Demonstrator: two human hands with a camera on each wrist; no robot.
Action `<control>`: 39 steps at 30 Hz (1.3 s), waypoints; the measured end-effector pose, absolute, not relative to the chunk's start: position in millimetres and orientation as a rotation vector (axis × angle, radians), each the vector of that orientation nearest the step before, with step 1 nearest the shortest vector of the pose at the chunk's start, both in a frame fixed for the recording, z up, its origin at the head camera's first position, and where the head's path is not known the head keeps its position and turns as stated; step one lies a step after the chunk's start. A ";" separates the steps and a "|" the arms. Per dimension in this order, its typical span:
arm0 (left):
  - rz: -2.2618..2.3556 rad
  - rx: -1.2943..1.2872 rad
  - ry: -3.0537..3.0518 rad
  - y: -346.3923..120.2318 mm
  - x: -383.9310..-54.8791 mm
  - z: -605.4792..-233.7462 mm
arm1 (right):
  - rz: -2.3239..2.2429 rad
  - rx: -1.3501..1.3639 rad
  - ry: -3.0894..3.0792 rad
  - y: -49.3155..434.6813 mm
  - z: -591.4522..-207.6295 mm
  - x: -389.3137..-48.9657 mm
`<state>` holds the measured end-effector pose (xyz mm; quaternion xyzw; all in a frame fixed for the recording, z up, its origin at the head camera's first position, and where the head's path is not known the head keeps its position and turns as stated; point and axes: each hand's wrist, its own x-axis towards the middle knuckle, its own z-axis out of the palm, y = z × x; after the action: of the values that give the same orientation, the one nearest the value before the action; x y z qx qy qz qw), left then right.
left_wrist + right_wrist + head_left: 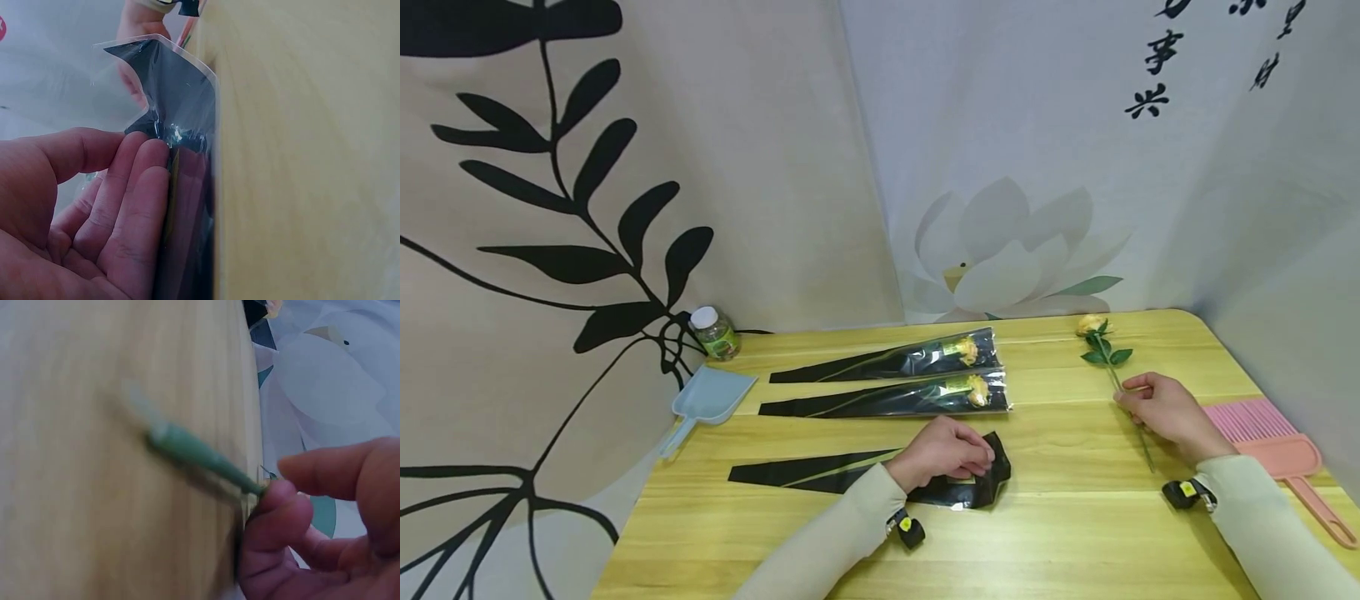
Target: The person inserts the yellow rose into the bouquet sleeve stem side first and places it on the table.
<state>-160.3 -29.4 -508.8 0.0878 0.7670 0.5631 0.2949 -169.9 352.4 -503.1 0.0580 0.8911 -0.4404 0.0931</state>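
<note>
The left hand (946, 454) pinches the upper film at the wide end of a black flower sleeve (850, 473). In the left wrist view, that sleeve's mouth (178, 81) stands partly lifted, with clear film along its edge. On the right side of the table, the right hand (1165, 410) holds a yellow rose (1092, 325) by its stem between thumb and fingers. The rose has green leaves (1107, 357), and its bloom points to the back. A green stem end (181, 447) sticks out from the fingers in the right wrist view.
Two wrapped yellow roses in black sleeves (880, 360) lie behind the left hand. A blue dustpan (711, 396) and a white-lidded jar (715, 333) stand at the left. A pink brush (1273, 446) lies beside the right forearm. Printed curtains (760, 167) hang behind the wooden table (1060, 533).
</note>
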 end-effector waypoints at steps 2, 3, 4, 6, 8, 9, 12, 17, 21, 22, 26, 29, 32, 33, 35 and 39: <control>1.496 0.234 2.040 -28.9 -160.2 -508.4 | -1.297 0.181 2.615 352.9 -502.5 -170.4; 1.496 0.234 2.040 -28.6 -160.2 -508.3 | -1.292 0.183 2.602 353.2 -502.6 -170.6; 1.495 0.234 2.038 -28.3 -160.4 -508.3 | -1.292 0.186 2.586 353.4 -502.7 -170.9; 1.493 0.234 2.038 -27.9 -160.2 -508.2 | -1.282 0.187 2.571 353.7 -503.3 -171.4; 1.490 0.235 2.040 -27.6 -159.9 -508.1 | -1.271 0.179 2.562 353.7 -503.4 -171.7; 1.489 0.236 2.041 -27.5 -159.8 -508.0 | -1.266 0.178 2.556 353.1 -503.1 -171.9; 1.485 0.235 2.042 -27.5 -159.4 -507.6 | -1.272 0.176 2.536 350.8 -502.0 -172.1; 1.486 0.231 2.035 -27.9 -159.8 -507.6 | -1.347 0.184 2.479 344.6 -500.1 -171.4; 1.489 0.226 2.033 -28.8 -160.1 -508.1 | -1.408 0.190 2.433 338.5 -499.4 -171.2; 1.487 0.226 2.033 -29.0 -160.2 -508.1 | -1.427 0.189 2.418 336.8 -499.4 -171.3; 1.472 0.239 2.046 -29.2 -160.9 -507.4 | -1.517 0.178 2.355 328.4 -498.7 -171.0; 1.466 0.255 2.057 -29.3 -161.8 -506.7 | -1.578 0.138 2.326 319.6 -497.1 -170.0; 1.466 0.265 2.065 -29.2 -162.6 -506.1 | -1.624 0.080 2.319 308.2 -494.0 -168.4; 1.465 0.266 2.068 -29.2 -162.7 -506.0 | -1.639 0.065 2.319 304.3 -492.3 -167.8; 1.464 0.264 2.071 -28.9 -162.6 -505.6 | -1.675 0.047 2.307 295.9 -489.0 -166.6; 1.464 0.257 2.082 -27.8 -161.8 -504.1 | -1.729 0.024 2.304 280.0 -482.2 -163.9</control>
<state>-161.8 -27.8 -504.1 0.0962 0.7796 0.5480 0.2875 -163.9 280.0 -482.2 0.0081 0.7930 -0.5951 0.1304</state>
